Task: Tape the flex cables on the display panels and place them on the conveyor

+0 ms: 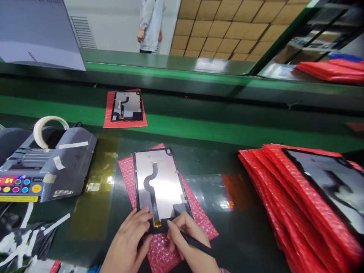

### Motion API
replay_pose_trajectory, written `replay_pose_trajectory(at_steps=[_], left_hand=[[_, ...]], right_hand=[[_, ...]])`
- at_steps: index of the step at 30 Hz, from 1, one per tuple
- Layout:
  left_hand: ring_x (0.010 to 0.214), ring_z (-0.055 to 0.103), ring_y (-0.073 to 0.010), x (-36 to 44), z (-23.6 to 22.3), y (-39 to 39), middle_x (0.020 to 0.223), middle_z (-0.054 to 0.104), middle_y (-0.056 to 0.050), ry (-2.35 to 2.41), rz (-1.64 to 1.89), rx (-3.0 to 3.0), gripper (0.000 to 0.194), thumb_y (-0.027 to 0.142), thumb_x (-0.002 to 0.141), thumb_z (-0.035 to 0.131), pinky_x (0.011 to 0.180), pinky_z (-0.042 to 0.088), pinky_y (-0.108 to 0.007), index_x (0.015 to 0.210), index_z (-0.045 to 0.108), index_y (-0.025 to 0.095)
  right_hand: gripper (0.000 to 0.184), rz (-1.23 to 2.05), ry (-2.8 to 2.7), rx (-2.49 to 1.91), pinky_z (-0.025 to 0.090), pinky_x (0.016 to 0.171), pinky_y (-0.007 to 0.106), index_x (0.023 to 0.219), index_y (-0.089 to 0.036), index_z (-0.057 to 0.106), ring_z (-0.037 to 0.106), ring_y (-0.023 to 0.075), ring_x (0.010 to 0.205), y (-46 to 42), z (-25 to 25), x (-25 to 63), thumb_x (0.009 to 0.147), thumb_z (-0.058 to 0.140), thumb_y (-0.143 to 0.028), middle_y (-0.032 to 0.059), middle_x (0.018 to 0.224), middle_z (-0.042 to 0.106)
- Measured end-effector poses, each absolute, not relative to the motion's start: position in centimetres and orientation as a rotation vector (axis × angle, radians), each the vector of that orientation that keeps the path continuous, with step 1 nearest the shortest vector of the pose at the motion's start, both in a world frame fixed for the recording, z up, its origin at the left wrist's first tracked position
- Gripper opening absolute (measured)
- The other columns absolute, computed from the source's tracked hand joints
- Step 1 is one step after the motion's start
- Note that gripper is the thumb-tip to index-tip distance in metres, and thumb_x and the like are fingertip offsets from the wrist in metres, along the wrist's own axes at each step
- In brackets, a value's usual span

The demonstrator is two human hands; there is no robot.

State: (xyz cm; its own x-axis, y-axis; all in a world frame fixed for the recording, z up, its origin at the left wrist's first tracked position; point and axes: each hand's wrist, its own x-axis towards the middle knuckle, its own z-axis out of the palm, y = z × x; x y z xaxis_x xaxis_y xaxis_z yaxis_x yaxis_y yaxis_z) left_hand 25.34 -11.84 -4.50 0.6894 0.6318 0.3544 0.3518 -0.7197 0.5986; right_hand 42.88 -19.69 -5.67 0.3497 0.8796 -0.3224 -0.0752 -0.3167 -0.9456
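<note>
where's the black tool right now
In the head view, the black tool is low and just right of centre, held in the right hand by the lower end of the nearer screen panel.

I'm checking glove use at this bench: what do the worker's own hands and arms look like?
The left hand and right hand are bare: no gloves, no rings visible. A sliver of pinkish-mauve fabric, perhaps a sleeve cuff, shows below the right hand. Little of the forearms is in frame.
</note>
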Motion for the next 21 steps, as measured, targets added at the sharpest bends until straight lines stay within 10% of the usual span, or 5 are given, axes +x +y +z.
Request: replay_pose_trajectory(at_steps=[14,21], left_hand=[[0.117,0.064,-0.025,26.1,-4.5,-12.1,0.117,0.072,-0.007,0.751,0.526,2.665,0.037,0.015,0.097,0.047,0.103,0.051,-0.049,0.128,0.063,0.027],[0.071,0.067,-0.0223,22.3,-3.0,-9.9,0.074,0.067,-0.002,0.9,1.096,1.207,0.053,0.072,0.089,0.042,0.066,0.059,-0.037,0.107,0.071,0.031]], right_hand=[[0.041,0.958,-0.642,-1.713,0.034,0.037,0.021,0.072,-0.026,0.047,0.042,0.0089,0.032,-19.8,-4.1,43.5,0.09,0.058,-0.061,-0.0072,0.042,0.054],[0.037,0.983,-0.613,-1.533,0.033,0.033,0.018,0.082,-0.024,0.055,0.044,0.0086,0.034,-20.3,-5.1,44.4,0.086,0.064,-0.06,-0.0053,0.051,0.056]])
